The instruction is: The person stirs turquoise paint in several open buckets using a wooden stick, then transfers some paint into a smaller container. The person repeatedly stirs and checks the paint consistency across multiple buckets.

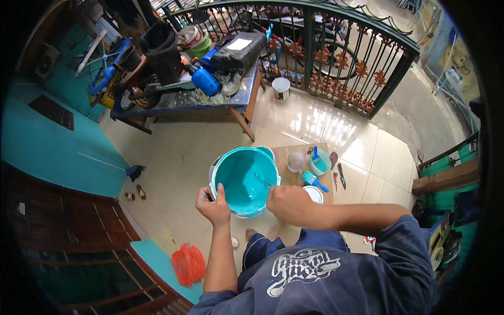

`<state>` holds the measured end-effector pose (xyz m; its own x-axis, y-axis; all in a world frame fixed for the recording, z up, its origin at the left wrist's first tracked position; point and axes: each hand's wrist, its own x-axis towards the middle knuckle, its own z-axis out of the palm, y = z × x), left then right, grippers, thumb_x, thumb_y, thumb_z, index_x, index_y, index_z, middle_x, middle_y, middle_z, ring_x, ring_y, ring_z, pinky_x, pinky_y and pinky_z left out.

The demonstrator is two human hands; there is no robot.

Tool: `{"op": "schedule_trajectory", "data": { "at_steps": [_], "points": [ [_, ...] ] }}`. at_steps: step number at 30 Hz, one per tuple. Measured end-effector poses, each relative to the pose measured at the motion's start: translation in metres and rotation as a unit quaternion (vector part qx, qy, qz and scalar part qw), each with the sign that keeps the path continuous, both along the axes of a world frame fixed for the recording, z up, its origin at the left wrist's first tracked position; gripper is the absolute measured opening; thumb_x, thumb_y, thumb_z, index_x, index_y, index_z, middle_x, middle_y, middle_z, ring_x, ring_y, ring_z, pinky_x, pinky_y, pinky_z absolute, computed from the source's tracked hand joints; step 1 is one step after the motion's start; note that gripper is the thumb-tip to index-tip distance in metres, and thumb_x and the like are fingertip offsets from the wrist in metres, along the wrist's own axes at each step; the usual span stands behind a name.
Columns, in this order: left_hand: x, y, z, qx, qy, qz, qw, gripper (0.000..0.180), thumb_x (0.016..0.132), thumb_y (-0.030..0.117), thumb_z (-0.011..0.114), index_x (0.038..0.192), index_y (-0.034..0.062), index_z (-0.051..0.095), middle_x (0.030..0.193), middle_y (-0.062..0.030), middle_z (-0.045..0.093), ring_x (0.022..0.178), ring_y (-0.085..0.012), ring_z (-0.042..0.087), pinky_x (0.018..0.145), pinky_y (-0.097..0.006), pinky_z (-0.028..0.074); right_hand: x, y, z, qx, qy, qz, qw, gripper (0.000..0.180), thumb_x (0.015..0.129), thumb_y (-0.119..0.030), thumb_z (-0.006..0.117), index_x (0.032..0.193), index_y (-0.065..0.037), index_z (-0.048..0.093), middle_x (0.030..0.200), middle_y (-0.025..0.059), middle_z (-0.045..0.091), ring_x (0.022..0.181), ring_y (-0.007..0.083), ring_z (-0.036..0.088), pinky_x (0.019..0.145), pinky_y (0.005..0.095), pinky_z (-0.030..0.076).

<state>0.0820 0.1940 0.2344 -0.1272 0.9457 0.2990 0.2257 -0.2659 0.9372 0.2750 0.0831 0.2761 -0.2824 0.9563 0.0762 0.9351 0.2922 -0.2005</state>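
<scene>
In the head view, a large round bucket (226, 176) was seen from above at the centre, in front of the person's knees, its inside coated with turquoise paint (245, 189). At its near left rim, the left hand (214, 206) was placed with the thumb raised against the edge; the other fingers were partly hidden, so how firmly the bucket was gripped cannot be told. The fingers of the right hand (291, 205) were closed around a thin tool (261, 180) angled over the opening; its handle was covered by the fist, and its tip was hard to make out. To the right, on a flat board (285, 151), a cloudy cup (295, 161) was set beside a tub (327, 161) holding pale turquoise liquid and a blue-handled brush (316, 154). A wider brush (311, 178) was laid near them, and a round white lid or pot (316, 193) was partly covered by the right hand. Behind the bucket, another container (268, 151) was mostly hidden. By the fence, a white pail (281, 86) was seen, its contents unclear.
</scene>
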Motion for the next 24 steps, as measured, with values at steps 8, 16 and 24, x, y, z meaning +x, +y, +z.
{"op": "schedule_trajectory", "data": {
  "at_steps": [8, 16, 24],
  "points": [
    [0.001, -0.025, 0.029, 0.021, -0.016, -0.014, 1.000, 0.028, 0.087, 0.008, 0.075, 0.074, 0.0040, 0.050, 0.064, 0.0022, 0.051, 0.056, -0.0055, 0.044, 0.051, -0.024, 0.032, -0.021, -0.030, 0.033, -0.029, 0.098, -0.009, 0.995, 0.018, 0.073, -0.010, 0.063, 0.085, 0.002, 0.068, 0.082, 0.0175, 0.069, 0.066, 0.0340, 0.070, 0.058, 0.0428, 0.057],
    [-0.009, -0.047, 0.041, 0.024, -0.015, -0.042, 0.999, 0.029, 0.085, 0.006, 0.076, 0.072, 0.0052, 0.050, 0.065, 0.0044, 0.047, 0.057, -0.0049, 0.040, 0.052, -0.023, 0.031, 0.020, -0.020, 0.060, -0.020, 0.012, -0.050, 0.998, 0.009, 0.070, -0.008, 0.065, 0.073, -0.004, 0.072, 0.073, 0.0164, 0.069, 0.066, 0.0344, 0.070, 0.055, 0.0431, 0.056],
    [-0.001, -0.063, 0.050, 0.006, -0.004, -0.052, 0.999, 0.034, 0.084, 0.004, 0.075, 0.069, 0.0071, 0.046, 0.064, 0.0051, 0.044, 0.059, -0.0050, 0.038, 0.053, -0.024, 0.029, 0.031, 0.003, 0.081, 0.126, -0.066, -0.021, 0.990, 0.007, 0.069, -0.008, 0.065, 0.064, -0.006, 0.070, 0.066, 0.0147, 0.067, 0.061, 0.0298, 0.070, 0.049, 0.0390, 0.054]
  ]
}}
